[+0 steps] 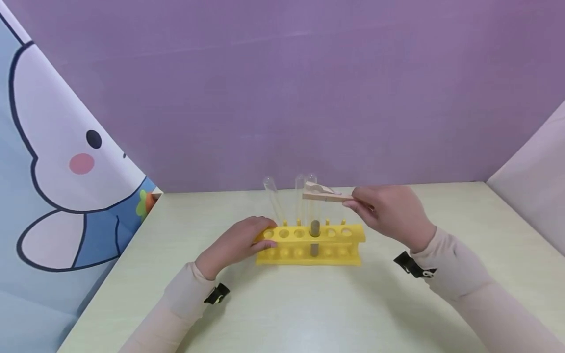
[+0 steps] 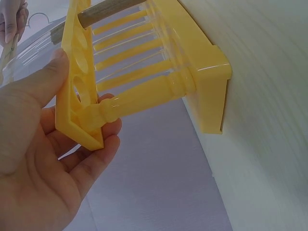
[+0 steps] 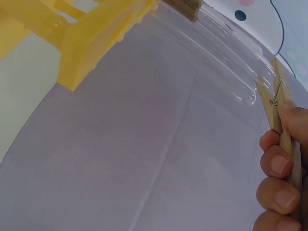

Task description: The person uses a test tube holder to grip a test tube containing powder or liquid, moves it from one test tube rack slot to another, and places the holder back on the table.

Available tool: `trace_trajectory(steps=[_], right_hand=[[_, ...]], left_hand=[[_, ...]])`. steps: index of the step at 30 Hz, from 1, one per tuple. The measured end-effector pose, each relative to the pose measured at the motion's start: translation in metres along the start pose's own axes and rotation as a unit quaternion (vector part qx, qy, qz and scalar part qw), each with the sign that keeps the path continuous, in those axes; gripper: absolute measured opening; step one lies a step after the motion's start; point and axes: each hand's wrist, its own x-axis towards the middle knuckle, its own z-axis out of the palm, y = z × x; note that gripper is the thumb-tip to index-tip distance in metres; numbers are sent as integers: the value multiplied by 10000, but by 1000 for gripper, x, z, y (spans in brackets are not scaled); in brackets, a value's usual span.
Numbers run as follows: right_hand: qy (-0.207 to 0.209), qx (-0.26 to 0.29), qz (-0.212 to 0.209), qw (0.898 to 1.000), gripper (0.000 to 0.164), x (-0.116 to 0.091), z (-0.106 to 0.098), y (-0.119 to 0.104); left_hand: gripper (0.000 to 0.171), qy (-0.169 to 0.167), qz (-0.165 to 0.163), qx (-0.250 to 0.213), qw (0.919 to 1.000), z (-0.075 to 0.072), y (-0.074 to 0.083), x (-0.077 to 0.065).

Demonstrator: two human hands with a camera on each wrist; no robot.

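A yellow test tube rack [image 1: 309,240] stands on the table. My left hand [image 1: 240,242] grips its left end, with the thumb on the front of the top bar and fingers behind. In one hole stands a clear test tube whose lower part holds a brownish-grey filling [image 1: 315,228]. My right hand [image 1: 393,211] holds a wooden test tube clamp [image 1: 326,197] by its handle, level with the upper part of the tubes. The clamp's jaws [image 3: 274,86] are spread near the tube tops; whether they surround the filled tube, I cannot tell.
Behind the holes, upturned empty test tubes [image 1: 270,185] sit on the rack's pegs, the left one leaning. A purple backdrop [image 1: 287,98] rises behind the pale table [image 1: 309,309]. A cartoon-printed cloth [image 1: 57,147] hangs at the left.
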Motion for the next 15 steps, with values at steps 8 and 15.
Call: trace_trajectory(steps=[8, 15], right_hand=[[217, -83, -24, 9997, 51, 8, -5, 2], [289, -49, -21, 9996, 49, 4, -6, 7]], left_hand=[[39, 29, -99, 59, 9999, -1, -1, -3], [41, 91, -80, 102, 9999, 0, -2, -4]])
